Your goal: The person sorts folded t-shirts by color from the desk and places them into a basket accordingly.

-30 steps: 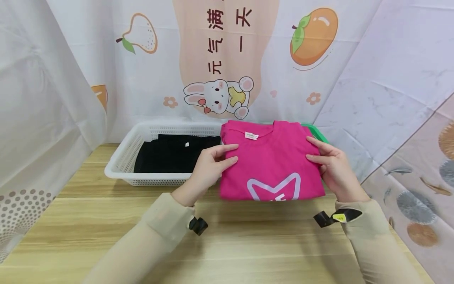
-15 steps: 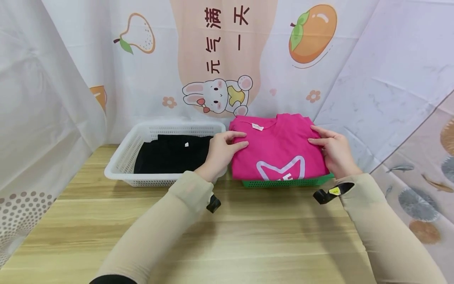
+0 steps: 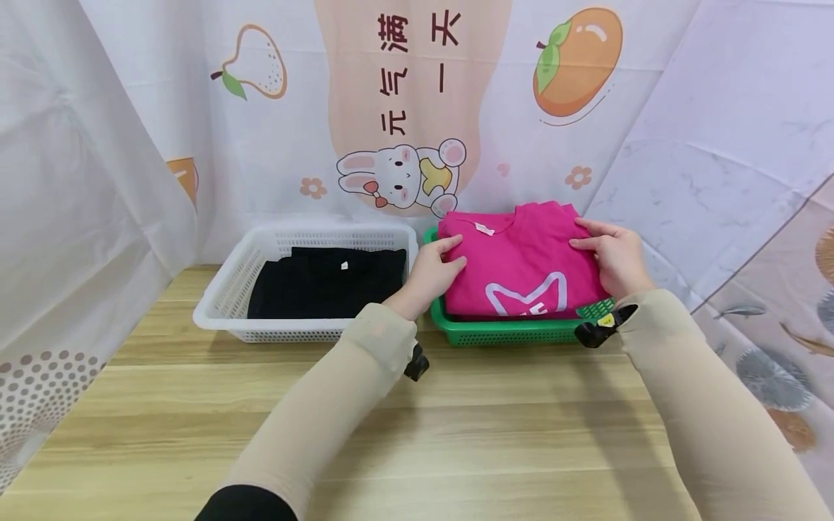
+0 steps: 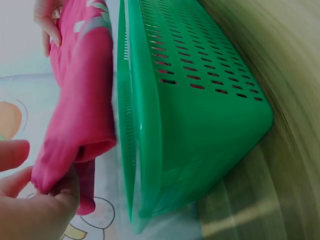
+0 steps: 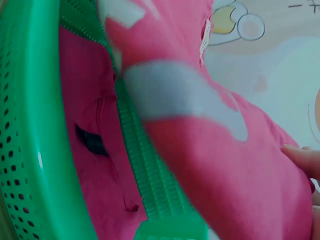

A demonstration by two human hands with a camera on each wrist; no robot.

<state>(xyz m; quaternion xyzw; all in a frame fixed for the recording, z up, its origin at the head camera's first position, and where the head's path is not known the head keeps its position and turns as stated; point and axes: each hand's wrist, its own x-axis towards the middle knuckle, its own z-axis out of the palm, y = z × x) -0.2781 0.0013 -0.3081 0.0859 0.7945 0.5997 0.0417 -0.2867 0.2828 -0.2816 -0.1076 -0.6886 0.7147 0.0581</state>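
Observation:
A folded pink T-shirt [image 3: 528, 260] with a pale star outline and a white neck label is over the green basket [image 3: 515, 334]. My left hand [image 3: 426, 271] pinches its left edge, with folded layers between thumb and fingers in the left wrist view. On the opposite side my right hand [image 3: 615, 257] grips the shirt's edge, thumb on top. Both wrist views show the shirt above the basket rim. Inside the basket, the right wrist view reveals a darker pink garment [image 5: 87, 185] with a small black tag.
To the left of the green basket stands a white perforated basket [image 3: 224, 304] holding folded black clothing [image 3: 332, 286]. Both sit at the back of a wooden table [image 3: 495, 434]. A printed curtain [image 3: 260, 159] hangs right behind them.
Both hands have carried the pink T-shirt back and to the right, from in front of the green basket to above it. The basket's front wall now shows. The white basket has stayed put.

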